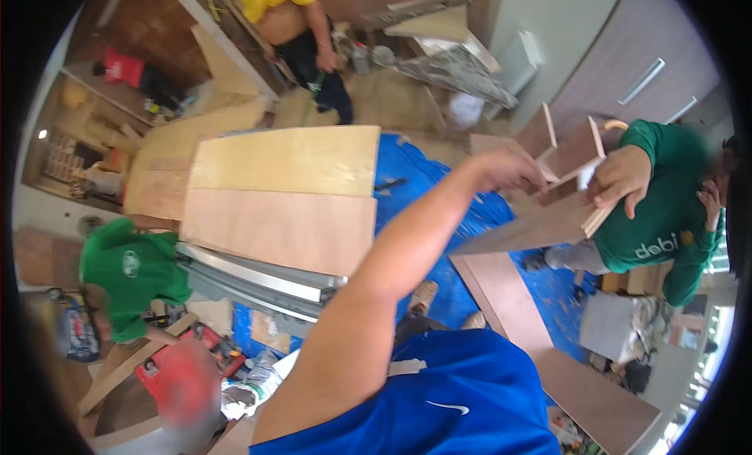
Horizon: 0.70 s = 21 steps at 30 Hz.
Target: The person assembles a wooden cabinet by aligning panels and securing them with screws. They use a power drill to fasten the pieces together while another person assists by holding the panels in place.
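Note:
My left arm reaches up and across to the right. At its end my left hand [507, 170] is closed, its fingertips at the inner edge of an open wooden frame [540, 222] of thin reddish-brown panels with pale edges. Upright dividers [576, 153] stand on the frame's far side. A co-worker in a green long-sleeved shirt [642, 228] stands at the right, one hand [624, 181] resting over the frame's right corner. That co-worker's other hand is raised near the head. My right hand does not show.
Two plywood sheets [286, 193] lie on a bench left of centre, near long metal rails [251, 275]. Blue sheeting [415, 169] covers floor by my feet. A long board [517, 314] lies below the frame. Other people stand or bend nearby; a red tool case [227, 345] is lower left.

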### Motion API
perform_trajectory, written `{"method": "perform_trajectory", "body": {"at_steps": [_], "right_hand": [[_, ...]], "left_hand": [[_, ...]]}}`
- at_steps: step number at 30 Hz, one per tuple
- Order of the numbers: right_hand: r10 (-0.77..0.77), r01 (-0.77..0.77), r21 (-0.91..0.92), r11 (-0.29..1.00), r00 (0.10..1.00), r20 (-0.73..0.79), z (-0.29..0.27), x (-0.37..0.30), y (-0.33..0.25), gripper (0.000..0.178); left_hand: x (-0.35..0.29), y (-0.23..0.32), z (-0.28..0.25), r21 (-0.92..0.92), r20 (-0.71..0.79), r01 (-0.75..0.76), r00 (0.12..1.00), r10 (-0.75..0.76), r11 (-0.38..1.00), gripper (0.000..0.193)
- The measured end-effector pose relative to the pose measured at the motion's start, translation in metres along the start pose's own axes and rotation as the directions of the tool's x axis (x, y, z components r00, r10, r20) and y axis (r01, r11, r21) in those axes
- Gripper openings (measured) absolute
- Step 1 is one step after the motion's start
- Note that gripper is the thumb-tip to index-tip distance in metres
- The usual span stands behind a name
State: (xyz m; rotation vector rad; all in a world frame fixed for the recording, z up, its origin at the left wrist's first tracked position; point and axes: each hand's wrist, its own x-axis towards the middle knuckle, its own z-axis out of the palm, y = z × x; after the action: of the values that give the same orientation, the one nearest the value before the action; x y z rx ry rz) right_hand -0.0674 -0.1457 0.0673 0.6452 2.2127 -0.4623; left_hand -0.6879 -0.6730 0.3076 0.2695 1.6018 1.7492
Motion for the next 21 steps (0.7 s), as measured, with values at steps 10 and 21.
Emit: {"method": "perform_trajectory", "body": {"at_steps": [10, 21], "right_hand": [[-0.313, 0.347, 0.384, 0.856, 0.938, -0.151, -0.127, 0.063, -0.198, 0.043], [-0.562, 0.565, 0.0, 0.825, 0.821, -0.095, -0.107, 0.226, -0.032, 0.031]], "left_hand": [[-0.02, -0.033, 0.0, -0.244, -0.32, 0.073, 0.935, -0.151, 0.967, 0.021], [-0.143, -0.234, 0.123, -0.095, -0.66, 0.396, 0.662, -0.356, 0.913, 0.029]]}}
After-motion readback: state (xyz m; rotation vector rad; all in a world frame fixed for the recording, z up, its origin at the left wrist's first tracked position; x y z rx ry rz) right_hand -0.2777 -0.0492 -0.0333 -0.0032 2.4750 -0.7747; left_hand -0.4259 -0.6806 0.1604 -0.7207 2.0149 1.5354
